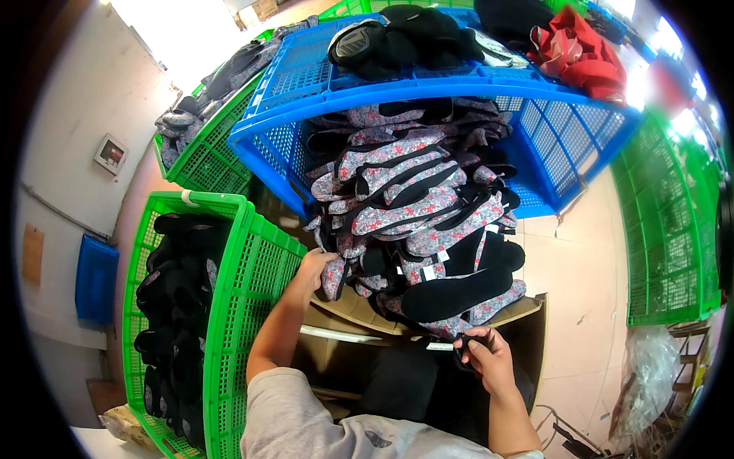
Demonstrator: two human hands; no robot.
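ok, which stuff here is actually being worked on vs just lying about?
In hand:
- left hand on the floral fabric pieces spilling from the blue crate
- right hand pinching a small black piece
- cardboard box beneath the pile

Lying about:
- green crate of black pieces
- red cloth
- green crates at right

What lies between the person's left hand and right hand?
In the head view, the lower end of the pile of flowered and black fabric pieces hangs between the left hand and the right hand, over a cardboard box.
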